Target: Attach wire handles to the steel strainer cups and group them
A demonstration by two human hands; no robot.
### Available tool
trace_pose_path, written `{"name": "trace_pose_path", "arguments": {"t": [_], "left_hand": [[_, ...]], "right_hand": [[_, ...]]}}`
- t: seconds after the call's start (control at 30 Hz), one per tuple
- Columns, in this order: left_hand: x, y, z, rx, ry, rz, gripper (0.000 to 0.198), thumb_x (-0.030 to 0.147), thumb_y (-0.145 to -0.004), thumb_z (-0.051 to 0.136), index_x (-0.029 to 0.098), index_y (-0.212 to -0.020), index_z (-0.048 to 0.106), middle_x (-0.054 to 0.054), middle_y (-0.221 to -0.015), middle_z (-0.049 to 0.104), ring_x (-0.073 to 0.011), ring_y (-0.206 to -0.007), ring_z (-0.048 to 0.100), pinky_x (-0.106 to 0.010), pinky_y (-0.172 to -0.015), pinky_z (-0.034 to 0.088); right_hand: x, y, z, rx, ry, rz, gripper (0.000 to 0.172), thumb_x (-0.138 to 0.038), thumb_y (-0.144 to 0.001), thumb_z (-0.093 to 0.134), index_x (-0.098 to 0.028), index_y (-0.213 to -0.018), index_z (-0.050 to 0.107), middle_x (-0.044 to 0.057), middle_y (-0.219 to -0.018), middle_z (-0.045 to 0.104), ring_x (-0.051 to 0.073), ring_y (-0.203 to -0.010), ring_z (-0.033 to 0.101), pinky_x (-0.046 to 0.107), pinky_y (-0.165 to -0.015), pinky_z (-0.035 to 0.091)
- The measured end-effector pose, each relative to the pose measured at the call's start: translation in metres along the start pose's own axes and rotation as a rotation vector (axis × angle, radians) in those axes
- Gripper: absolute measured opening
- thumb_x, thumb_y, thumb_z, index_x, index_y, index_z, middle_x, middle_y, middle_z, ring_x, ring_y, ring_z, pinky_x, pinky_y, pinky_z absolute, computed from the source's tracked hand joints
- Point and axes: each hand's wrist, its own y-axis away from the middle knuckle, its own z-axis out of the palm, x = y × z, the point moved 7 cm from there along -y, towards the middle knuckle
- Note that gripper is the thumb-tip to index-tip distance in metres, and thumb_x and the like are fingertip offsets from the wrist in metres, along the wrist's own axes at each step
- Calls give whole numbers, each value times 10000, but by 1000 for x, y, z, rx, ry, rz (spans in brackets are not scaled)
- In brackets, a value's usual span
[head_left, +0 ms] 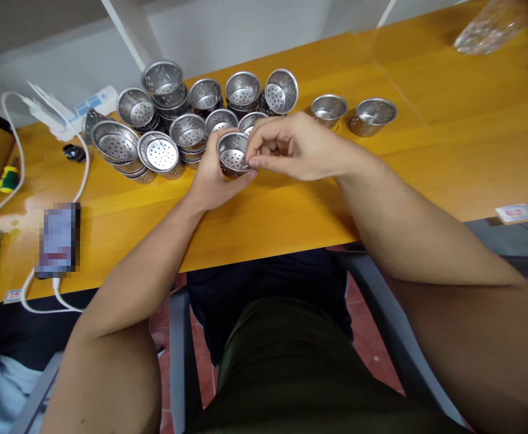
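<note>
A perforated metal cup is just in front of the stacked cups, fingers of the left hand wrapping its wall; the right hand is at its rim, its grasp unclear. Likely light, stiff, slick: hold the wall. Right of the stacked cups stand two loose cups

I have both arms bare and reaching in across the front edge of the worktop, elbows bent wide on the near side of it. The left hand is curved into a grip, thumb stretched out to the right along the near side. My right hand sits just beside it, thumb and forefinger tips drawn together, the remaining fingers curled toward the palm. The left forearm angles inward from lower left, the right forearm from lower right.
</note>
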Motion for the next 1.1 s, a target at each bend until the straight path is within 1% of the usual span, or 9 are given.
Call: {"name": "trace_pose_path", "arguments": {"t": [0.17, 0.4, 0.5, 0.57, 0.63, 0.77, 0.9, 0.97, 1.1], "left_hand": [[1, 0, -1, 0, -3, 22, 967, 894, -1060, 848, 354, -1754, 446, -127, -1615, 695, -364, -1494, 785, -613, -1401, 613], [3, 1, 1, 5, 8, 11, 972, 896, -1049, 862, 342, -1741, 464, -127, -1582, 699, -374, -1477, 793, -640, -1402, 612], [-2, 1, 0, 28, 10, -21, 970, 871, -1047, 884, 352, -1744, 454, -129, -1602, 683, -386, -1523, 764, -642, -1421, 596], [-5, 1, -2, 62, 11, -44, 976, 852, -1042, 904, 358, -1747, 445, -132, -1624, 673, -382, -1535, 754, -620, -1415, 607], [-7, 1, -3, 84, 9, -54, 977, 842, -1042, 911, 354, -1747, 442, -134, -1632, 670, -375, -1539, 750, -603, -1408, 620], [-8, 1, -3, 108, 13, -47, 971, 845, -1052, 899, 342, -1740, 434, -131, -1611, 682, -367, -1530, 758, -597, -1394, 632], [-10, 1, -4, 129, 23, -23, 992, 876, -1043, 886, 357, -1747, 418, -127, -1613, 675, -360, -1536, 756, -588, -1403, 620], [-11, 1, -3, 118, 30, -16, 1003, 883, -1041, 883, 367, -1759, 409, -123, -1616, 672, -360, -1540, 754, -593, -1412, 609], [-10, 1, -1, 85, 40, 5, 1047, 913, -1028, 875, 361, -1771, 385, -123, -1581, 686, -357, -1488, 779, -605, -1389, 618]], "right_hand": [[3, 1, 0, 2, 28, -9, 379, -600, -1142, 976, -247, -1107, 842, 65, -1068, 749, 232, -905, 665, 364, -797, 567], [4, 1, -1, -39, 30, -40, 399, -646, -1166, 937, -253, -1127, 878, 72, -1106, 797, 235, -931, 710, 355, -800, 597], [5, 2, -4, 25, 36, -30, 458, -716, -1143, 934, -272, -1241, 880, 93, -1354, 813, 211, -903, 708, 366, -812, 635], [7, 2, -9, 109, 55, -11, 513, -746, -1109, 955, -288, -1323, 866, 107, -1551, 762, 186, -850, 693, 381, -803, 660], [10, 3, -12, 151, 97, 11, 541, -770, -1073, 976, -304, -1327, 869, 112, -1601, 740, 197, -848, 710, 402, -801, 688], [9, 3, -12, 152, 199, 9, 512, -795, -1079, 935, -324, -1277, 900, 119, -1477, 795, 325, -1111, 797, 456, -920, 750], [6, 2, -15, 179, 241, 0, 406, -722, -1111, 891, -338, -1238, 919, 121, -1448, 826, 410, -1342, 779, 543, -1097, 743], [7, 1, -13, 160, 238, 7, 369, -691, -1101, 896, -345, -1223, 931, 120, -1474, 821, 423, -1387, 765, 565, -1146, 730], [11, 3, -3, 75, 248, -6, 299, -589, -1111, 884, -328, -1242, 949, 124, -1518, 797, 406, -1355, 771, 599, -1227, 693]]}}
